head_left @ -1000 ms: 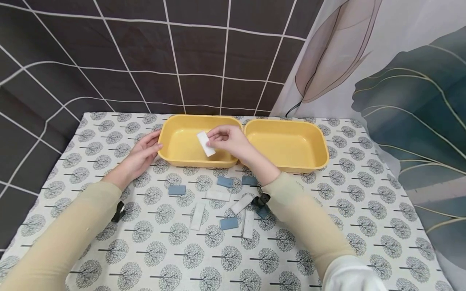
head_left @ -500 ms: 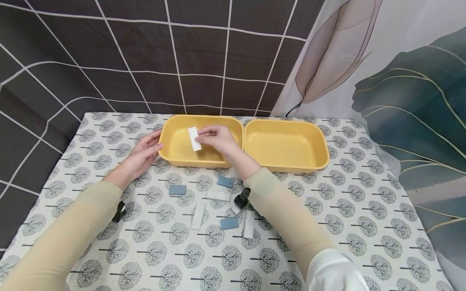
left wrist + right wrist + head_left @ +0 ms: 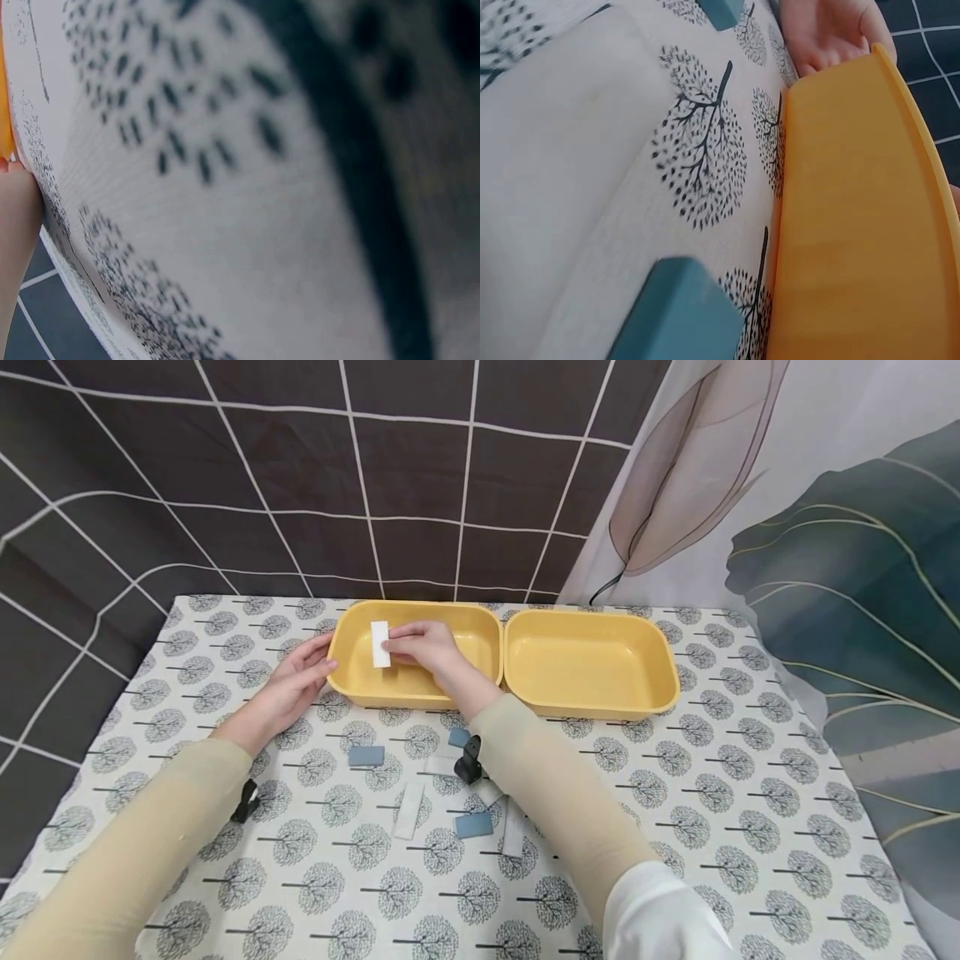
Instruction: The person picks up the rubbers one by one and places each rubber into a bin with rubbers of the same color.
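Note:
My right hand [image 3: 427, 647] pinches a white rectangular block [image 3: 380, 644] by its right long side, over the left part of the left yellow bin [image 3: 416, 700]. My left hand [image 3: 296, 681] rests against that bin's left end, fingers at the outer wall and thumb at the rim. In the right wrist view the bin's front wall [image 3: 847, 210] fills the right side, with the left hand [image 3: 836, 34] at its far corner. The left wrist view shows mostly blurred cloth.
A second yellow bin [image 3: 592, 706] stands right of the first. On the tree-print tablecloth [image 3: 300, 893] in front lie several blue blocks [image 3: 474, 825] and white blocks [image 3: 408, 810], some partly hidden by the right forearm. A dark gridded curtain [image 3: 300, 460] hangs behind.
The right hand has moved left across the left bin with the white block, which has turned from slanted to nearly upright in the head view. The left hand has stayed in place.

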`<state>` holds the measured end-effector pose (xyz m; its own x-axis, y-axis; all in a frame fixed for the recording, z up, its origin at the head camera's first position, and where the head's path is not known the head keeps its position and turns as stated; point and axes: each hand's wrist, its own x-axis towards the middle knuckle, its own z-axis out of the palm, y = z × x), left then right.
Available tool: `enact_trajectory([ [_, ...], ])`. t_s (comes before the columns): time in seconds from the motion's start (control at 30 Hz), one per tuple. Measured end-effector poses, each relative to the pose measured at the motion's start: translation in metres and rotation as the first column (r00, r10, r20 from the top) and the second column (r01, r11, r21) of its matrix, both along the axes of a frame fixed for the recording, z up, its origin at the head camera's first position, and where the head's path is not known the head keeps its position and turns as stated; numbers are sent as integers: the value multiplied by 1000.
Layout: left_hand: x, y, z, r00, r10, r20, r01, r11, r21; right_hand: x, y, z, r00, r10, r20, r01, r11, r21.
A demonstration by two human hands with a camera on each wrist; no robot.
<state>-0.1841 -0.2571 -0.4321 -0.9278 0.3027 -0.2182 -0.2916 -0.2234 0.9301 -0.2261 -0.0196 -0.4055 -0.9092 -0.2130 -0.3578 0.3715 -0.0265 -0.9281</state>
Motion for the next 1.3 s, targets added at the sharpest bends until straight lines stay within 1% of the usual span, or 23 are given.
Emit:
enact_trajectory([
  [0.2,1,0,1,1000,1,-9,-1,1000,-17,-5,-7,0,998,-8,54,9,1000,-6],
  [0.33,1,0,2,1000,4,2,-4,1000,-4,-8,-10,0,996,-8,87,9,1000,-4],
  [0.5,1,0,0,1000,4,1,-4,1000,-1,-11,-15,-1,993,-35,114,33,999,15],
  [0.63,2,1,0,1000,10,7,-10,1000,3,-12,-19,-4,991,-66,117,64,998,23],
  [0.8,2,1,0,1000,9,3,-9,1000,-3,-11,-22,-7,991,-86,106,82,996,47],
  [1.03,1,1,0,1000,10,-5,-10,1000,-17,-8,-21,-8,997,-58,53,51,992,112],
  [1.17,1,0,0,1000,3,-14,-4,999,-40,-7,-22,-8,998,-56,18,52,984,169],
  [1.3,2,0,0,1000,3,-9,-4,999,-40,-7,-24,-9,999,-38,-4,38,974,221],
])
